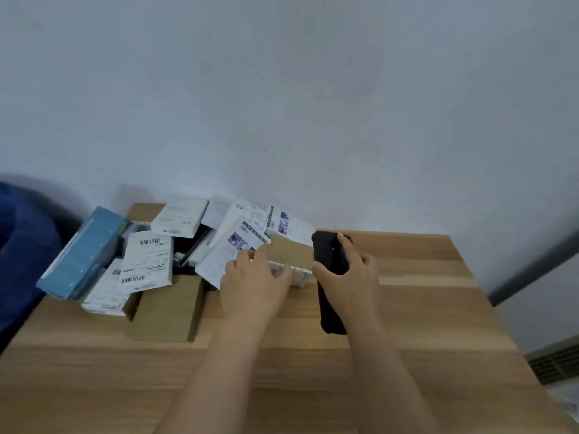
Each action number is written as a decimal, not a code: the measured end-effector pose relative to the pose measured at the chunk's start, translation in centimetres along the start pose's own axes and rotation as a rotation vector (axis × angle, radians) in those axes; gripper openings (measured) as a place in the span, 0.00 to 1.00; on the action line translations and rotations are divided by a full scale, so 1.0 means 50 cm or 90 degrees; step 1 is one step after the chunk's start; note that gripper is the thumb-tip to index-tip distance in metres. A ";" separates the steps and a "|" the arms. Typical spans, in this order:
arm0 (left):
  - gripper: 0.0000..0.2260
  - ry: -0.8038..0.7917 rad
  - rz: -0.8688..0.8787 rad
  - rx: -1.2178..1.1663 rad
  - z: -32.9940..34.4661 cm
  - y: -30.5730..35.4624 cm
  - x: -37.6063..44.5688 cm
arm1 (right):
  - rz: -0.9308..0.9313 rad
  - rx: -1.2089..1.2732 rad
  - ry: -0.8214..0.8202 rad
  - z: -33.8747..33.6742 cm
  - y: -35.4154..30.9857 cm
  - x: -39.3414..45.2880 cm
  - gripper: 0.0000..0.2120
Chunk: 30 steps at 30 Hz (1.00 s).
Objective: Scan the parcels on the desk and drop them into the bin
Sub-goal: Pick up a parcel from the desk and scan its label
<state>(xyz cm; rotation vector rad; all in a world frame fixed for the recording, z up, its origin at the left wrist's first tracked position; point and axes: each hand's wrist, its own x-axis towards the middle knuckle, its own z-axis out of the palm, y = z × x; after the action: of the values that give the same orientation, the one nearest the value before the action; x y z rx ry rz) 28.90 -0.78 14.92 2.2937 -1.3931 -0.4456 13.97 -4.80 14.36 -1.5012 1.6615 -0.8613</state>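
A pile of parcels lies at the back left of the wooden desk (407, 308): white labelled boxes (147, 261), a teal box (84, 255) and brown cardboard boxes (169, 311). My right hand (351, 277) grips a black handheld scanner (330, 255), held upright over the desk. My left hand (253, 283) holds a small brown box (291, 253) with a white label along its front edge, fingers curled over its near side. That box sits just left of the scanner.
A dark blue bin or bag (22, 245) stands off the desk's left edge. A plain wall rises behind the desk. A grey strip and a vent (554, 361) show at the right, past the desk's edge.
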 end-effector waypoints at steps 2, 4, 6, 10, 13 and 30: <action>0.28 0.005 0.002 0.010 0.004 -0.010 0.026 | 0.004 -0.006 -0.003 0.019 -0.001 0.020 0.34; 0.28 -0.004 0.011 0.018 0.015 -0.016 0.049 | 0.016 -0.006 -0.002 0.036 0.007 0.036 0.34; 0.27 -0.016 0.023 0.026 0.034 -0.020 0.071 | 0.033 -0.001 -0.005 0.050 0.018 0.048 0.34; 0.28 -0.041 0.035 0.058 0.091 -0.034 0.107 | 0.054 -0.018 -0.015 0.068 0.049 0.071 0.34; 0.30 -0.064 0.040 0.091 0.137 -0.055 0.140 | 0.074 -0.036 -0.015 0.079 0.077 0.105 0.34; 0.29 -0.191 0.214 0.317 0.311 -0.095 0.303 | 0.103 -0.135 -0.116 0.104 0.208 0.244 0.35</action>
<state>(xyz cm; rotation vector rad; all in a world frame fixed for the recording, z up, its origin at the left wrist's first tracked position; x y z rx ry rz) 31.92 -15.22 -1.68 2.3491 -2.2046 -0.3756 12.45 -16.01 1.85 -1.5100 1.7510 -0.4599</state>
